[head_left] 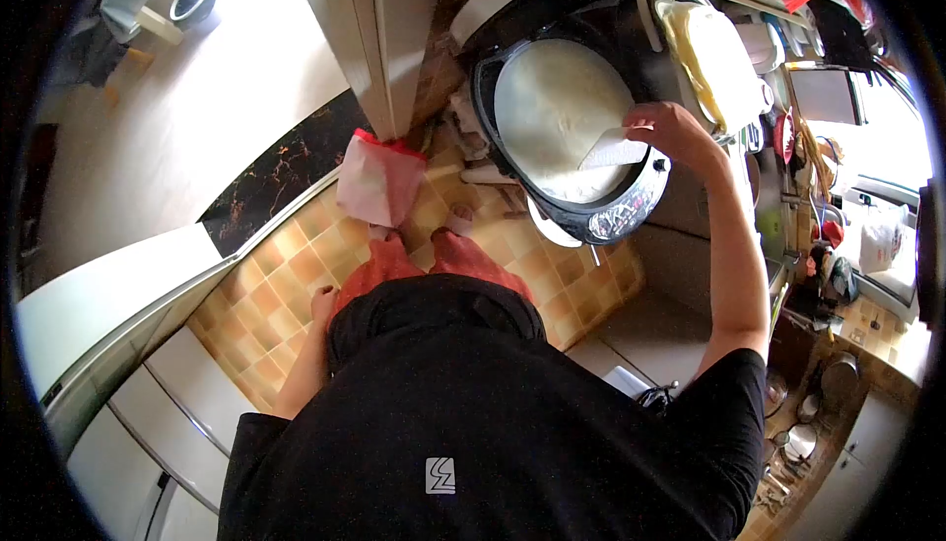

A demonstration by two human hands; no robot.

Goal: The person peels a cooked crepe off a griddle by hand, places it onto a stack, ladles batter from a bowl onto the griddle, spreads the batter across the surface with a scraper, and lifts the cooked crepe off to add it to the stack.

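Note:
My right hand [672,131] is closed on a flat white scraper [613,151] at the right side of a round black pan [483,98]. The scraper's wide edge touches the pale, thin layer of batter [557,107] that covers the pan's surface. My left hand [323,303] hangs low beside my left thigh, far from the pan; its fingers look curled and small, and whether anything is in them cannot be made out.
Right of the pan, a tray [714,58] holds pale yellow folded sheets. A white and red bag [381,181] stands on the tiled floor near my feet. Utensils and dishes crowd the far right, and a white cabinet [177,393] stands at the lower left.

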